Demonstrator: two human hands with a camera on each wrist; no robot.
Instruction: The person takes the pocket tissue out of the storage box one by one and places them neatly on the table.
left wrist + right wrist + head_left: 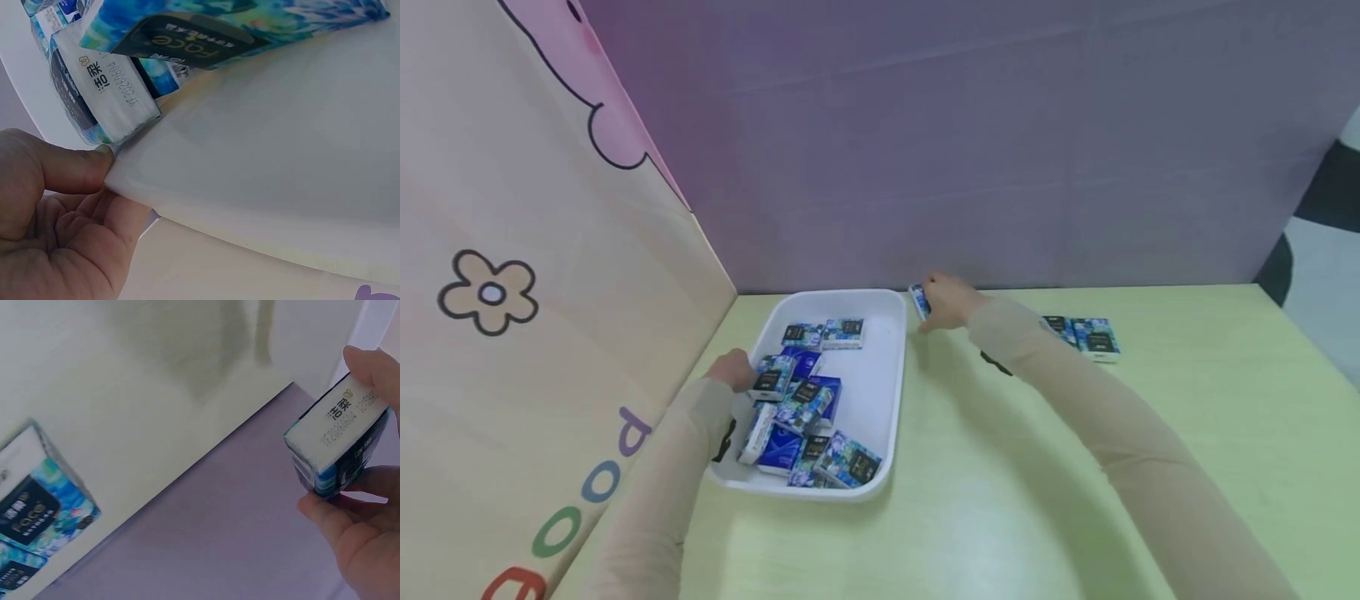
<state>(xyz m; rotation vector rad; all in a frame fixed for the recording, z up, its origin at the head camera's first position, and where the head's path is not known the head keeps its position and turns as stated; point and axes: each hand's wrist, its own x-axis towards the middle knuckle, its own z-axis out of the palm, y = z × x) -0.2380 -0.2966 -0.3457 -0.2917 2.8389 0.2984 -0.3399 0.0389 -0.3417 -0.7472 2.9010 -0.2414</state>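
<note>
A white plastic tray (883,400) on the table holds several tissue packs, some in blue-green floral wrapping and some plain dark blue. My left hand (733,369) pinches the tray's left rim, thumb above and fingers below, as the left wrist view shows. Close to that thumb lies a floral tissue pack (106,87). Just beyond the tray's right rim, my right hand (951,301) grips one floral tissue pack (340,428) between thumb and fingers, near the table's back edge. Its white end shows in the right wrist view.
Right of the tray, a floral tissue pack (1096,338) lies on the pale green table (970,517), with another beside it partly covered by my right sleeve. A purple-grey panel (970,167) rises behind the table. A printed cream panel (550,375) borders the left side.
</note>
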